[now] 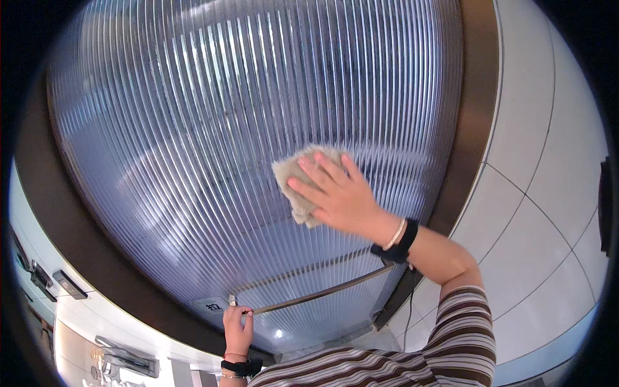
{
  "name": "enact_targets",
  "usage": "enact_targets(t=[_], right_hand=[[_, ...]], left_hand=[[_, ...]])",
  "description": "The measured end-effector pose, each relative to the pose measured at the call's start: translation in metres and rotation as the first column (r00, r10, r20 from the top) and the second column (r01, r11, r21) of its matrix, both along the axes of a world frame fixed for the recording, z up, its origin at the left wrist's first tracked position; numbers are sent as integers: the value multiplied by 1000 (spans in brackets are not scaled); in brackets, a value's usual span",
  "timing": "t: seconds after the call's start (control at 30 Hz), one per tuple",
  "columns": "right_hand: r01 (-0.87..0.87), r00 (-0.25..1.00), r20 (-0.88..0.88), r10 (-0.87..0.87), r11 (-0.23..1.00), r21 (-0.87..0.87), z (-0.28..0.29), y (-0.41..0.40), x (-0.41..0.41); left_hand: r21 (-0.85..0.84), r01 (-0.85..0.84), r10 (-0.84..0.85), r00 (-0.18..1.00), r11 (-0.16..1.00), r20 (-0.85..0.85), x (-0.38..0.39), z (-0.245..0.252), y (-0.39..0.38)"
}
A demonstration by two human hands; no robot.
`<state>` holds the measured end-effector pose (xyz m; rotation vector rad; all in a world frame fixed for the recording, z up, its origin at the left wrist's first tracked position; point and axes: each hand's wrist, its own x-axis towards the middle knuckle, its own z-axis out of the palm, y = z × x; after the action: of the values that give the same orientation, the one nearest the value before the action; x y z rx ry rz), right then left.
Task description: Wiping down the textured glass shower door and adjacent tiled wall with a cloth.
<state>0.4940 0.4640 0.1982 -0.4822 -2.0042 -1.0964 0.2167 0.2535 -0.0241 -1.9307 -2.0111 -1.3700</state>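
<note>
A large ribbed glass door panel (232,159) fills the middle of the view. My right hand (338,193) lies spread on a beige cloth (304,208), pressing it against the ribbed glass right of centre. Lower down, a long metal door handle bar (329,291) crosses the panel. Its left end is held by my left hand (238,329), fingers curled around the bar. A small sign (213,305) with a written character sits on the glass beside that hand.
A dark brown frame (476,96) borders the glass on both sides. To the right is a pale tiled wall (532,232), with a thin dark cable (409,314) hanging at the frame. A small wall panel (70,284) is at the left.
</note>
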Motion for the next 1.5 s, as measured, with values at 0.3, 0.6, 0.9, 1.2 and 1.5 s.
enact_targets(t=[0.3, 0.6, 0.9, 1.2, 1.5], right_hand=[[38, 919, -394, -20, 999, 38, 131, 14, 39], [163, 948, -257, -187, 980, -111, 44, 16, 88], [91, 817, -564, -119, 993, -78, 64, 63, 146], [84, 771, -608, -190, 976, -199, -23, 63, 171], [-32, 755, -648, -101, 981, -190, -84, 69, 165]], left_hand=[[16, -135, 135, 991, 991, 5, 13, -6, 14], [43, -212, 213, 976, 976, -37, 16, -10, 17], [63, -292, 286, 955, 954, 79, 19, -22, 21], [21, -232, 232, 973, 972, -2, 10, -21, 23], [-21, -229, 229, 973, 973, -33, 7, -24, 22]])
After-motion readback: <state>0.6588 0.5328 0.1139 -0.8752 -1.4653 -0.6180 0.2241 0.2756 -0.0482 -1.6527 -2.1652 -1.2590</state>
